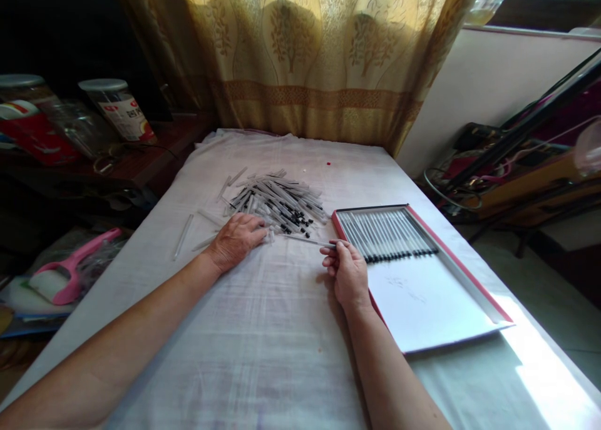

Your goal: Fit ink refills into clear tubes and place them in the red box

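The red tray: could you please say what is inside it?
A row of black-tipped tubes fills the tray's far end; its near floor is bare white. Anything beneath them is hidden.

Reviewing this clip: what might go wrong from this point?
1. The thin tube, pinched at its end by the right hand, may slip or land crooked across the row in the box.
2. The left hand, resting on the pile, may roll tubes away; strays already lie beside it.
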A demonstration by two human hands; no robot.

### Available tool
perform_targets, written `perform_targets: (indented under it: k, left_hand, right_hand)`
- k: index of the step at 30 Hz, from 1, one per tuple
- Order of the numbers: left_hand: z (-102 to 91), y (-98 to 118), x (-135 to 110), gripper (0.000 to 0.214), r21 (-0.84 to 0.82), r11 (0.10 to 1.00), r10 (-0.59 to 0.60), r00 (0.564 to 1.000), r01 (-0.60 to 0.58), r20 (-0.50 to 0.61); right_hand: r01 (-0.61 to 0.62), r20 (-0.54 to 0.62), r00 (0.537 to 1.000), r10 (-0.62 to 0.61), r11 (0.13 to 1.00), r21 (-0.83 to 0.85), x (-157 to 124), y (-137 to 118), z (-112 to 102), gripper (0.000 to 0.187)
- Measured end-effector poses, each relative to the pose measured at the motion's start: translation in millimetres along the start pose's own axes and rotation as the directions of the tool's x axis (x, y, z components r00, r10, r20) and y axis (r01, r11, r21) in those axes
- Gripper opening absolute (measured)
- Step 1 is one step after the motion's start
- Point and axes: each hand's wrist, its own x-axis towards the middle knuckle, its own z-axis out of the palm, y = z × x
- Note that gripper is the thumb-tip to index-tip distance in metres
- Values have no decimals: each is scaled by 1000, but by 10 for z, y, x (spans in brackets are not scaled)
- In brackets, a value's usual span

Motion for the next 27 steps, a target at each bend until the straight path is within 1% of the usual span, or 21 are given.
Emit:
perform_targets:
  k: [2, 3, 5, 6, 7, 8, 10, 13, 14, 16, 18, 20, 21, 23, 27]
  left_hand:
    - [-27, 65, -58, 17, -46, 999, -30, 999, 28, -38]
    - [-38, 114, -99, 18, -82, 994, -78, 995, 72, -68]
    - [-57, 233, -195, 20, -205, 961, -210, 972, 187, -101]
    - [-65, 298, -244, 22, -290, 924, -291, 951, 250, -106]
    - [-73, 362, -289, 24, -391, 866, -374, 923, 312, -93]
    - [-81, 422, -327, 27, -499, 790, -444, 894, 356, -64]
    - [-102, 515, -376, 33, -685, 592, -563, 826, 425, 26]
    - [-141, 583, -377, 31, -870, 238, -652, 735, 432, 187]
    - [-155, 590, -364, 30, -901, 126, -670, 705, 416, 232]
    - [-182, 595, -332, 32, -925, -69, -700, 642, 374, 312]
    - [-206, 599, -305, 37, -913, -237, -708, 584, 332, 396]
    - [-223, 607, -293, 41, -880, -374, -691, 545, 293, 475]
    - [-228, 612, -291, 42, -863, -424, -680, 532, 275, 504]
    - [-232, 622, -293, 44, -839, -483, -665, 519, 249, 537]
    - [-223, 632, -298, 44, -831, -502, -658, 517, 240, 547]
  right_hand:
    - [47, 1, 999, -47, 999, -27, -14, 1, -1, 33]
    - [72, 4, 997, -72, 997, -41, -24, 0, 1, 34]
    - [112, 13, 994, -112, 992, -65, -48, -7, 7, 35]
    - [125, 19, 992, -124, 989, -75, -60, -12, 12, 36]
    - [132, 24, 991, -130, 988, -82, -72, -18, 18, 37]
    - [132, 28, 991, -130, 988, -85, -83, -23, 24, 37]
    - [115, 32, 993, -113, 990, -80, -99, -28, 36, 37]
    - [84, 52, 995, -81, 994, -68, -112, -23, 41, 33]
    - [78, 64, 995, -74, 995, -66, -115, -18, 39, 31]
    - [69, 92, 994, -63, 996, -65, -127, -6, 36, 28]
    - [58, 127, 991, -48, 995, -75, -148, 1, 38, 27]
    - [51, 162, 986, -34, 994, -100, -174, -1, 52, 28]
    - [49, 177, 984, -28, 992, -114, -188, -4, 62, 28]
    - [44, 192, 981, -17, 990, -136, -208, -12, 84, 28]
    - [41, 176, 984, -12, 986, -161, -216, -16, 106, 30]
